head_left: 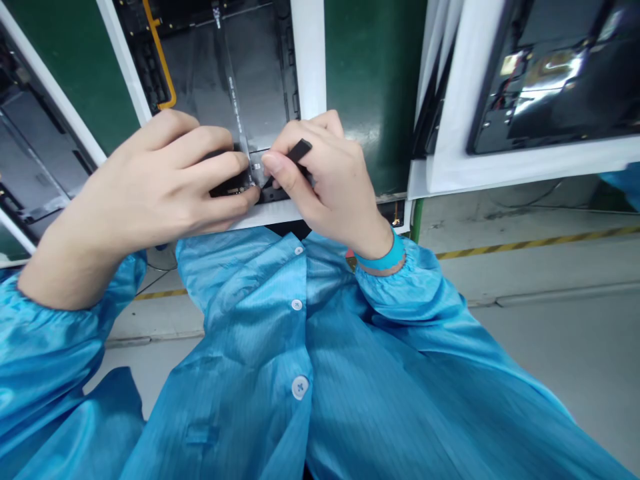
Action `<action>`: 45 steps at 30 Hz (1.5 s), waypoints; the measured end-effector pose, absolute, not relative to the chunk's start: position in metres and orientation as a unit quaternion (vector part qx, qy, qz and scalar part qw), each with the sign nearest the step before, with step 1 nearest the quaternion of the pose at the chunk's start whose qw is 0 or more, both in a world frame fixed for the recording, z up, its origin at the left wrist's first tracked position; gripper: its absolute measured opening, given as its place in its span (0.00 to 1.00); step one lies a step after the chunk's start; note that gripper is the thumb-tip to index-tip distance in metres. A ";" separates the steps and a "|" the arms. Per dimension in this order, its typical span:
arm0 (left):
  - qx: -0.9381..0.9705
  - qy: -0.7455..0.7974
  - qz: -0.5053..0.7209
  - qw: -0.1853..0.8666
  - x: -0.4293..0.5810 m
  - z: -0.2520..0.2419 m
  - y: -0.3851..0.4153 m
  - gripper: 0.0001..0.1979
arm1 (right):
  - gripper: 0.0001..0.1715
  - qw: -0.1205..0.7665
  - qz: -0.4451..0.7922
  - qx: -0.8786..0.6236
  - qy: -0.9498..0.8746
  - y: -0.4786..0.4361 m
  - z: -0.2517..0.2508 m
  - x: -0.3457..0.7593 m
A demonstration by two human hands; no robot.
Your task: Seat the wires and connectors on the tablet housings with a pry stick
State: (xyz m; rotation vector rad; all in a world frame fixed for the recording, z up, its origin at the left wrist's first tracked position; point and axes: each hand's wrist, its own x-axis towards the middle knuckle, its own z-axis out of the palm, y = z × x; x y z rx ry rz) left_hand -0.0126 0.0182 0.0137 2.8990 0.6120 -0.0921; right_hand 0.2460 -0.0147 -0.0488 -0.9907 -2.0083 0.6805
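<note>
My right hand is shut on a black plastic spudger, its thin tip pointing down and left towards a flat ribbon cable. That cable runs down the back of a dark electronics panel held in a white frame. My left hand lies beside it, fingertips over a black part near the panel's lower edge. The hands nearly meet there and hide the cable's lower end. Whether my left hand grips the part is hidden.
Similar dark panels in white frames stand to the right and left, with a green surface between them. My blue smock fills the lower view. A blue wrist strap circles my right wrist. Yellow-black tape marks the grey floor.
</note>
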 end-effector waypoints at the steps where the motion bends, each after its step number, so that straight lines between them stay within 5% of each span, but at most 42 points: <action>1: 0.971 0.212 -0.035 0.103 -0.012 0.014 0.018 0.18 | 0.20 0.394 0.265 -0.388 -0.790 -0.015 -0.049 0.246; 10: 0.983 0.178 -0.041 0.026 -0.016 0.009 0.018 0.19 | 0.21 0.394 0.270 -0.377 -0.794 -0.014 -0.050 0.248; 45: 0.983 0.182 0.011 0.027 -0.029 -0.010 0.016 0.24 | 0.20 0.391 0.315 -0.427 -0.752 -0.015 -0.052 0.247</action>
